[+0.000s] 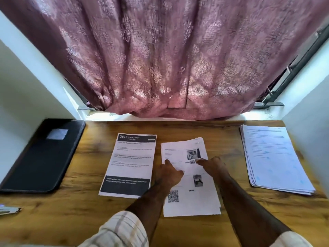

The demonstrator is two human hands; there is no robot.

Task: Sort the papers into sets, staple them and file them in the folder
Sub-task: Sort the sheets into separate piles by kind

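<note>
Three lots of paper lie on the wooden desk (80,211). A sheet with black bands and the number 3675 (127,166) lies left of centre. A thin stack with photos and a QR code (190,195) lies in the middle. My left hand (169,172) and my right hand (212,165) both rest on this middle stack, fingers stretched flat and pointing away from me. A thicker pile of printed sheets (272,157) sits at the right. The black folder (42,155) lies closed at the far left.
A silvery object, perhaps the stapler (8,209), pokes in at the left edge. A mauve curtain (169,59) hangs over the window behind the desk. White walls close in on both sides.
</note>
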